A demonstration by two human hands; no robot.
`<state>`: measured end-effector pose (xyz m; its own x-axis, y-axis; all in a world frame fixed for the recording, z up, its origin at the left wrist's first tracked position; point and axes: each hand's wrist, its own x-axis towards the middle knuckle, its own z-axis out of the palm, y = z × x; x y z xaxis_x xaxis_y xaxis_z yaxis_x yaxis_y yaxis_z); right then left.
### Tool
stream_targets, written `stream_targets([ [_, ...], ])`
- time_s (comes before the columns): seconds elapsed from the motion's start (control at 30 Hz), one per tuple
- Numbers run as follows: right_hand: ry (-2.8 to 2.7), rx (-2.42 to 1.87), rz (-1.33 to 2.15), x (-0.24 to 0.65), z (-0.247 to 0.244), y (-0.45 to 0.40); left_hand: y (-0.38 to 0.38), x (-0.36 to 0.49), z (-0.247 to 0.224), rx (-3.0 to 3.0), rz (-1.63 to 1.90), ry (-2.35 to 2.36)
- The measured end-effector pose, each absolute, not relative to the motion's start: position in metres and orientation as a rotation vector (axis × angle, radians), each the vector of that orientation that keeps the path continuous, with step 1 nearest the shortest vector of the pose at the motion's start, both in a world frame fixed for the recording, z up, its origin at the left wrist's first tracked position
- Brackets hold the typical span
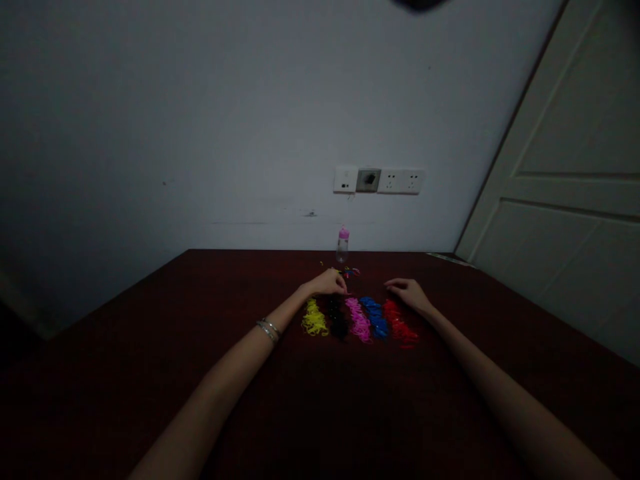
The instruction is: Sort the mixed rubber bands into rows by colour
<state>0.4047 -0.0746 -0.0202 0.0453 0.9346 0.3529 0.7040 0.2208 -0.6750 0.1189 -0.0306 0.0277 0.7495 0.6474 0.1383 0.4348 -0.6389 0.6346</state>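
Note:
Small rubber bands lie sorted by colour in side-by-side heaps: yellow bands (315, 319), black bands (337, 318), pink bands (359, 320), blue bands (375, 317) and red bands (399, 323). My left hand (328, 283) is just beyond the yellow and black heaps, its fingertips pinched and pointing down. A reddish bit shows at those fingertips; whether it is held I cannot make out. Behind the red heap rests my right hand (407, 292), fingers stretched out to the left, with nothing visible in them. A few mixed-colour bands (349, 272) lie beyond my left hand.
A clear bottle with a pink cap (343, 247) stands at the back of the dark red table (240, 287). Behind it rises a pale wall with a row of sockets (379, 181). A white panelled door (565, 200) is on the right.

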Motion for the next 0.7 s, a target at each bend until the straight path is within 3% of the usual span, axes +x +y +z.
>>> stream_targets([
  [0.33, -1.714, -1.545, 0.38, 0.402, -0.018, -0.078, -0.029, 0.112, 0.034, 2.342, 0.47, 0.729],
  [0.7, -1.707, -1.542, 0.38, 0.402, -0.02, -0.076, 0.014, 0.038, 0.019, 1.807, 1.218, 1.384],
])
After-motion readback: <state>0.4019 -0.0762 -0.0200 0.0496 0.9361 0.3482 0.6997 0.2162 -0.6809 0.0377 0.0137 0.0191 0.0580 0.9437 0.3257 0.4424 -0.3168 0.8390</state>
